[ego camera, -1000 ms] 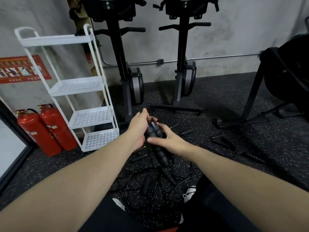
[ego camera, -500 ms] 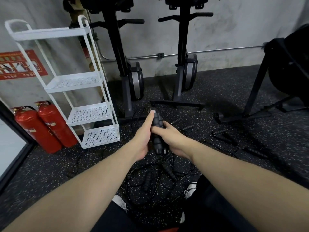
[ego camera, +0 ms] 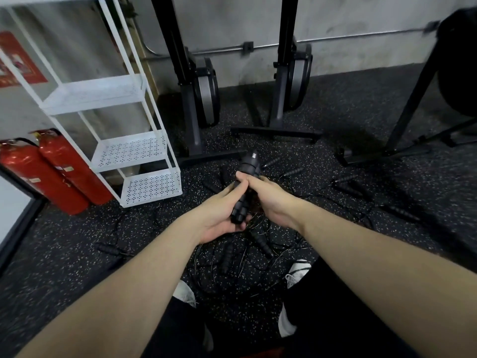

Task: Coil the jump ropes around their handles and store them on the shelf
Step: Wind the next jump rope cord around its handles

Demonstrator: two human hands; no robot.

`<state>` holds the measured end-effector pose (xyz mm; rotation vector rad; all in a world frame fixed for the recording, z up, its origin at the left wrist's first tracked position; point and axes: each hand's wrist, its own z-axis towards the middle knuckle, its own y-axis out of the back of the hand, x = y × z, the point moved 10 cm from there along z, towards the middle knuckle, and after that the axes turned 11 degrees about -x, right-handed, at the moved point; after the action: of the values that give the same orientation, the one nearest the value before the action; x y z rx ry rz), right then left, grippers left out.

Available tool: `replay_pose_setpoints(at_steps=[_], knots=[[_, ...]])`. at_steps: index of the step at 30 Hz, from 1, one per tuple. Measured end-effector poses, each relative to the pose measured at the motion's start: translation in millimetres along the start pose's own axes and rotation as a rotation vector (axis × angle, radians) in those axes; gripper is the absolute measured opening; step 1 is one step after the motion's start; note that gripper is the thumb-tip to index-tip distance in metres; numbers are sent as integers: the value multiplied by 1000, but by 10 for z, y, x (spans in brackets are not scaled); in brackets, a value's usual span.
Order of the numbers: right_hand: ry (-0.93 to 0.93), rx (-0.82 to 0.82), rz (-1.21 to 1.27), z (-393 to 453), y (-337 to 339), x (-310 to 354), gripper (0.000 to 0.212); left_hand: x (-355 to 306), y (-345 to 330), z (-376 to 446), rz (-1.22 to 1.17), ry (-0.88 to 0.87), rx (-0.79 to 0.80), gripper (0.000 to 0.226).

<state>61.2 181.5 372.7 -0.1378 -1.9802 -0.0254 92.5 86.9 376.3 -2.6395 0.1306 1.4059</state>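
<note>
black jump rope handles (ego camera: pixel 245 187) gripped by left hand (ego camera: pixel 222 218) and right hand (ego camera: pixel 271 200), long axis upright, tip toward shelf (ego camera: pixel 152 187) side.

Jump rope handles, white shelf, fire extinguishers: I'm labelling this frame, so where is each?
jump rope handles (ego camera: pixel 245 187): head view, on the ribbed black grip between both hands.
white shelf (ego camera: pixel 151 187): head view, on the lowest perforated tray.
fire extinguishers (ego camera: pixel 64 171): head view, on the nearer red cylinder's body.

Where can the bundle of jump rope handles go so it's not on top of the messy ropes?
The white shelf has bare tiers: the middle tier and bottom tier hold nothing. The floor between the fire extinguishers and the left arm also looks bare. It is crowded under the hands, where loose ropes and handles tangle.
</note>
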Motion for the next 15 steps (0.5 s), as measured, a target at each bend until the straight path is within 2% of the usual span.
replay_pose_setpoints(at_steps=[2,4,6,8,10,12,15], knots=[[-41,35,-25,85,42,-92,49,85,57,117,61,14,12,29],[-77,79,-99,161,105,-169,60,171,110,233,46,31,17,27],[-105,80,-190,251,233,-241,72,274,155,331,-57,75,22,35],[-77,-15,-330,369,467,-260,72,367,196,401,-135,125,38,50],[-12,-154,-428,489,723,-223,64,438,207,460,-164,172,85,58],[56,-252,-475,622,889,-159,52,481,230,534,-169,207,122,57],[201,-269,-526,772,904,41,45,510,250,623,-126,240,159,53]])
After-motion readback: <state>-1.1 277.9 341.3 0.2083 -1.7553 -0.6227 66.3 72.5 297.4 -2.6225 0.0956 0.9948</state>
